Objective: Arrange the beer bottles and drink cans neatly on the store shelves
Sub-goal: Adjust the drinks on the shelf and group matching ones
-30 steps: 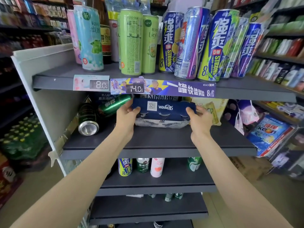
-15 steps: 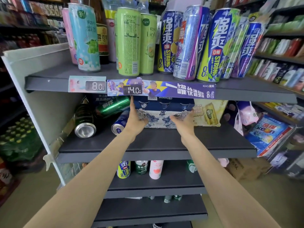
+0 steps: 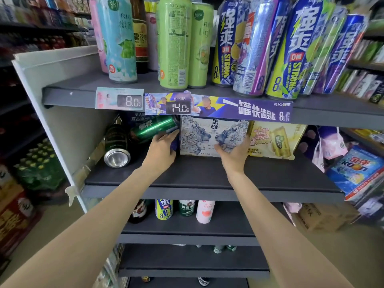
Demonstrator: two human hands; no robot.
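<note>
**Lion pack upright on the middle shelf**

Both arms reach in under the top shelf (image 3: pixel 68 94). The lion pack (image 3: pixel 214 138), a white multipack of cans with two lion heads printed on its face, stands upright at the back of the middle shelf (image 3: pixel 207 179).

Left hand (image 3: pixel 164 148): pressed to the pack's left end, fingers spread along its edge, not closed round it. Right hand (image 3: pixel 234 154): palm flat on the lower right of the pack's face, fingers apart.

Yellow pack (image 3: pixel 274 142) stands just beside the lion pack on its right, touching or nearly so.

Left of the hands, a green can (image 3: pixel 153 127) lies on its side, tilted, resting over a dark can (image 3: pixel 116 146) that also lies down, its silver base facing out.

Top shelf: tall cans upright, pale blue (image 3: pixel 118 42), green (image 3: pixel 174 44), blue-and-yellow (image 3: pixel 291 50). Price tags (image 3: pixel 128 100) read 8.0 and 14.0 on its front lip.

Lower shelf (image 3: pixel 187 235): a few small cans upright.
</note>
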